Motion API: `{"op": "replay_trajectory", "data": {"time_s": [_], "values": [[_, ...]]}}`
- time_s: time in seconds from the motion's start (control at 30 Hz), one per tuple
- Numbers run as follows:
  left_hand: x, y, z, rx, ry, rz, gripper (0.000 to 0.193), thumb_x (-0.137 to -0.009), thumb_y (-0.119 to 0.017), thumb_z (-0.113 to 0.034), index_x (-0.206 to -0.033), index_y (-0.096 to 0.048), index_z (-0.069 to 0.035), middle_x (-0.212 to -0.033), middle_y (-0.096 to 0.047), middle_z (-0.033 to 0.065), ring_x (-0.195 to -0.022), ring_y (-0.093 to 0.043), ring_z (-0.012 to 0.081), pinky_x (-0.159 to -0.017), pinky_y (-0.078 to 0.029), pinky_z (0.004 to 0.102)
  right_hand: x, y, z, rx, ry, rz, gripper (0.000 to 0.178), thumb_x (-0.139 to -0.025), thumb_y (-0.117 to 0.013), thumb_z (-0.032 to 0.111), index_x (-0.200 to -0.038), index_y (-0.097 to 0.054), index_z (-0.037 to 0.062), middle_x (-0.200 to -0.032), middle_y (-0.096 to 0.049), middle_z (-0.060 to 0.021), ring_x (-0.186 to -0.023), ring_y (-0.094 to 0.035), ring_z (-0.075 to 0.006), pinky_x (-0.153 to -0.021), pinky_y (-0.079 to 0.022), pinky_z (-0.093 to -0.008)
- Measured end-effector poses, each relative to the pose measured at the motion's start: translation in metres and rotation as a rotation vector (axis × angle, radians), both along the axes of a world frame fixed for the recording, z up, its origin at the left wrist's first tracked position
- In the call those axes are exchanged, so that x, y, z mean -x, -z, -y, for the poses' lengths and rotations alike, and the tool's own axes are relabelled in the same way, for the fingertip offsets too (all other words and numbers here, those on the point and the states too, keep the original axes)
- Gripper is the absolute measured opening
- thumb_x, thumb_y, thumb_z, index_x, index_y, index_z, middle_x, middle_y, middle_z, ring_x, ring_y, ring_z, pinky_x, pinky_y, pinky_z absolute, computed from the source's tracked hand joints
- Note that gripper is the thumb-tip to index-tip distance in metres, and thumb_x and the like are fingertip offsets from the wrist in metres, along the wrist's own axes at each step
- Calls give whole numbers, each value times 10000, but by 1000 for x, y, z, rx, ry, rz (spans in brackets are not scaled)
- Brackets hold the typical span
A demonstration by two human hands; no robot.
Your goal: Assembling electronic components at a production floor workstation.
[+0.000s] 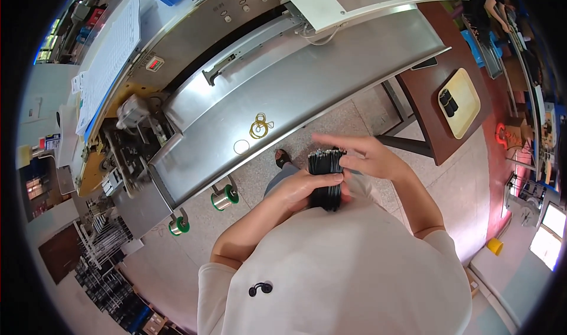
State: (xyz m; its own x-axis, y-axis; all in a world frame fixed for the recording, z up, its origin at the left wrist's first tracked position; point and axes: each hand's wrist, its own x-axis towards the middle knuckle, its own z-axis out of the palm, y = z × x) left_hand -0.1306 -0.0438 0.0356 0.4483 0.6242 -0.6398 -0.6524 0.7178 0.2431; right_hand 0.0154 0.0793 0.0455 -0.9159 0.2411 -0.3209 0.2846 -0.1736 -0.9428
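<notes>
A thick bundle of black wires (324,165) stands upright close to my chest, with its cut ends at the top. My left hand (297,189) is wrapped round its middle, the thumb lying across the front. My right hand (373,157) is at the bundle's upper right with its fingers stretched out and apart; its thumb side is against or very near the wire ends. Beyond the hands, several yellowish rubber bands (258,128) lie on the machine's metal tray (313,81), and one thin band (241,147) lies by the tray's near edge.
Two green-rimmed wire spools (224,198) (179,225) hang under the tray's edge. A machine with knobs (246,7) stands behind the tray. At right, a brown table (422,98) bears a cream tray (466,107) with short black bundles (449,101). My sandaled foot (283,158) shows below.
</notes>
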Motion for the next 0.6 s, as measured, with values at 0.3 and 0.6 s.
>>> {"op": "replay_trajectory", "data": {"time_s": [0.3, 0.6], "values": [[3, 20, -19, -444, 203, -44, 163, -804, -572, -181, -840, -543, -26, -703, -551, 46, -730, -549, 158, -704, -456, 297, 6, 11, 6, 611, 14, -64, 545, -687, -629, 181, -1186, -482, 19, -1133, -525, -157, -862, -576, -191, -770, -456, -304], [0, 8, -43, -1059, 241, -623, 89, -755, -575, -103, -758, -546, -20, -645, -522, 59, -634, -551, 170, -613, -476, 290, 21, -5, -8, -41, -15, -262, 331, -688, -615, 132, -1004, -616, 34, -1165, -509, -132, -947, -552, -204, -791, -458, -326]]}}
